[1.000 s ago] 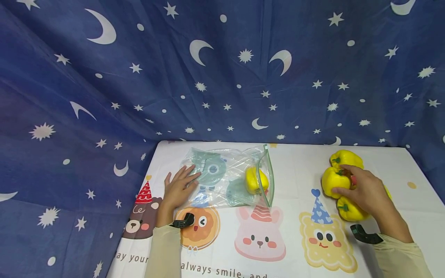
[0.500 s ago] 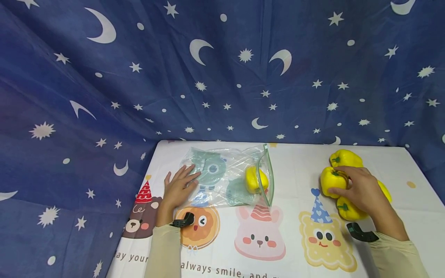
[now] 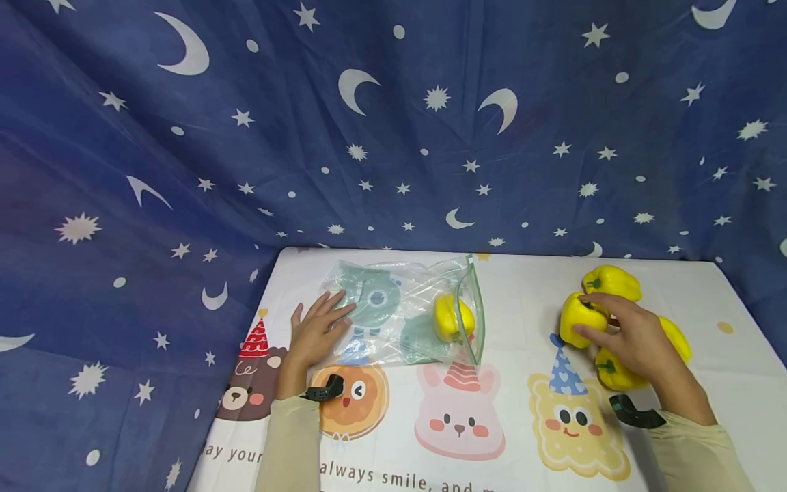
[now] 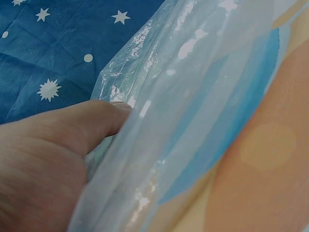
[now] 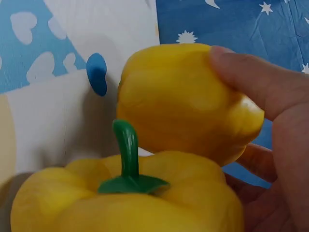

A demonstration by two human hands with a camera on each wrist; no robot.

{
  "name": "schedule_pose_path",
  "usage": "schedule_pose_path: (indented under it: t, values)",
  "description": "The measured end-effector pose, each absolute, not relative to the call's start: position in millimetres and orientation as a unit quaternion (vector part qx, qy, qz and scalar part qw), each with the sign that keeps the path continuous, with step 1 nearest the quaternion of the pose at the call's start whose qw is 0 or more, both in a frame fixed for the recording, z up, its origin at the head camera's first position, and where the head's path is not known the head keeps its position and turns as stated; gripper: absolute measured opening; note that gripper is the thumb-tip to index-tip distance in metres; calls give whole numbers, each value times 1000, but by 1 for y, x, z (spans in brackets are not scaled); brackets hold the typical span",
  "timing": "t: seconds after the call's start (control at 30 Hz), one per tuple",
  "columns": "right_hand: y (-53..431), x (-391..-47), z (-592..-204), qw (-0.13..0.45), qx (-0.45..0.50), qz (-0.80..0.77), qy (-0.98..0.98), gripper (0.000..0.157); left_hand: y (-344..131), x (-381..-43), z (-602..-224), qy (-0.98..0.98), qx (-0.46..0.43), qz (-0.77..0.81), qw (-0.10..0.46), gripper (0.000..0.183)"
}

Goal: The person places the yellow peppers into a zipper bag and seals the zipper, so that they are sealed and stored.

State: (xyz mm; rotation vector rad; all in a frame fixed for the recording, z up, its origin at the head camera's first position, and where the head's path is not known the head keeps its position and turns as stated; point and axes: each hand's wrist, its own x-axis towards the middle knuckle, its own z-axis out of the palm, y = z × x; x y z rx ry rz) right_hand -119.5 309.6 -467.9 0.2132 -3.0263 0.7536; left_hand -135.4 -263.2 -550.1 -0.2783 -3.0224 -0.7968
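Observation:
With thumb and fingers my right hand [image 3: 636,338] grips a yellow bell pepper [image 3: 580,321]; in the right wrist view the thumb presses on that gripped pepper [image 5: 178,96]. Just in front of it there, another yellow pepper [image 5: 130,203] shows its green stem. My left hand [image 3: 318,335] rests with spread fingers on the closed end of a clear zip bag [image 3: 393,280]. One yellow pepper [image 3: 445,318] lies inside the bag near its green-edged mouth [image 3: 479,321]. In the left wrist view the thumb lies against the crinkled plastic [image 4: 159,111].
Around my right hand lie more yellow peppers: one behind [image 3: 611,281], one in front [image 3: 617,372], and one partly hidden at the right [image 3: 675,338]. The white cartoon tablecloth [image 3: 522,301] ends at a blue star-and-moon curtain [image 3: 393,137] at the back and left.
My right hand has drawn the gripped pepper a little to the left, away from the other peppers. The left hand and the bag have stayed in place.

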Motion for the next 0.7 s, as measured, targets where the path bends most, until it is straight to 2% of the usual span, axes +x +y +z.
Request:
schedule_pose_path:
  t: [0.23, 0.5, 0.7]
  values:
    - [306, -117, -466, 41, 100, 277, -955, 58, -262, -134, -549, -962, -90, -257, 5, 39]
    - [296, -118, -463, 27, 80, 300, -950, 68, -263, -135, -549, -963, -90, -255, 2, 40]
    - [286, -119, -464, 21, 54, 320, -946, 64, -263, -136, -550, -964, -91, -249, 0, 40]
